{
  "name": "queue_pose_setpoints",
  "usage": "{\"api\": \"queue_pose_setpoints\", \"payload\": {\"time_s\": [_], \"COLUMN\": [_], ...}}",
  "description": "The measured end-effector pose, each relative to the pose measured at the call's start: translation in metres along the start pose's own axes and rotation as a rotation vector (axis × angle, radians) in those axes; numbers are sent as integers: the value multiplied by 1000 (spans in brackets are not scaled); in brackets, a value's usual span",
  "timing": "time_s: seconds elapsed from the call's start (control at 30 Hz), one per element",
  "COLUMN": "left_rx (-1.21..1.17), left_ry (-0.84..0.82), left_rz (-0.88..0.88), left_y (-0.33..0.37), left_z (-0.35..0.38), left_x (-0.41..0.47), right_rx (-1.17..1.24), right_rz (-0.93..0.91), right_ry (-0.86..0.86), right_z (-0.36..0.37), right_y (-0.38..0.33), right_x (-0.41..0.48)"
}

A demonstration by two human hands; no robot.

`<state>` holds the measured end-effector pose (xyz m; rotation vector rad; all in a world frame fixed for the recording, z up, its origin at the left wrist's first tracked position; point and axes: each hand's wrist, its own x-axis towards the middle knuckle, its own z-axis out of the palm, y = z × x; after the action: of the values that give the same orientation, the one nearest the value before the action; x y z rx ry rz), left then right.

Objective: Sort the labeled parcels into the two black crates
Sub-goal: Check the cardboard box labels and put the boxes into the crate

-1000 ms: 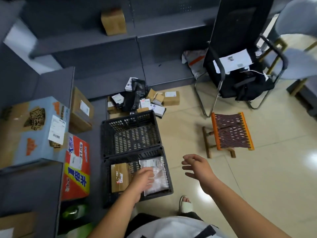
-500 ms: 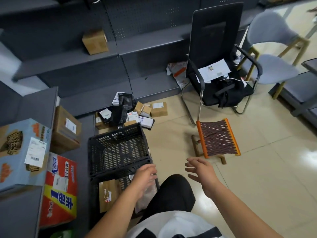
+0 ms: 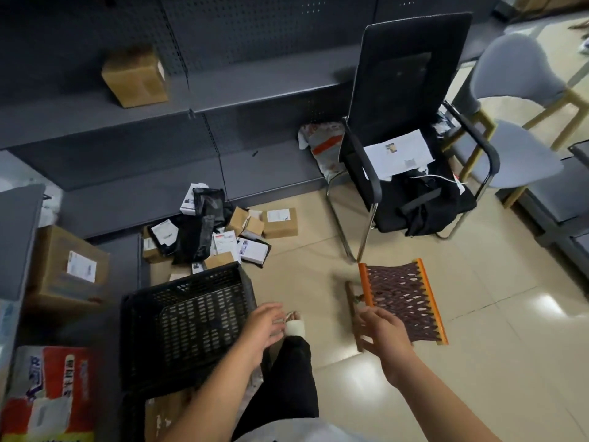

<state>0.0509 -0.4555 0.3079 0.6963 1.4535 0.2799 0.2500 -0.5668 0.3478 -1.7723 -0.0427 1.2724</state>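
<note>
An empty black slatted crate [image 3: 149, 327] stands on the floor at lower left. A second black crate [image 3: 135, 413] sits nearer me, mostly hidden by my left arm, with a brown box [image 3: 159, 416] showing in it. A pile of labeled parcels [image 3: 220, 234], brown boxes and black bags, lies on the floor beyond the empty crate. My left hand [image 3: 263, 327] hovers by the empty crate's right rim, fingers relaxed, holding nothing. My right hand [image 3: 382, 333] is spread open above the floor, just in front of a woven stool [image 3: 401, 301].
Grey shelving runs along the back with a brown box [image 3: 134, 76] on it. A black chair [image 3: 411, 148] holds papers and a bag. Cardboard boxes [image 3: 68, 269] and a red carton [image 3: 51, 393] stand at left. My leg and sandalled foot [image 3: 294, 327] lie between my hands.
The view has tilted up and forward, so the near crate slid out of sight. My left hand lifted off the plastic-wrapped parcel in that crate and both hands moved forward.
</note>
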Motion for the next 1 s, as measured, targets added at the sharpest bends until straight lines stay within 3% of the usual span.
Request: {"api": "queue_pose_setpoints", "payload": {"time_s": [0.37, 0.53, 0.63, 0.83, 1.0], "left_rx": [-105, -176, -200, -400, -608], "left_ry": [50, 49, 61, 237, 388], "left_rz": [-22, -16, -71, -131, -205], "left_y": [196, 245, 260, 317, 358], "left_z": [-32, -30, -26, -24, -1], "left_x": [116, 150, 169, 226, 258], "right_rx": [-122, -131, -170, -328, -614], "right_rz": [-6, 4, -7, -2, 45], "right_ry": [-117, -97, -170, -336, -462], "right_z": [122, 150, 174, 231, 270], "right_y": [-183, -239, -270, -347, -406], "right_x": [118, 171, 206, 310, 392]}}
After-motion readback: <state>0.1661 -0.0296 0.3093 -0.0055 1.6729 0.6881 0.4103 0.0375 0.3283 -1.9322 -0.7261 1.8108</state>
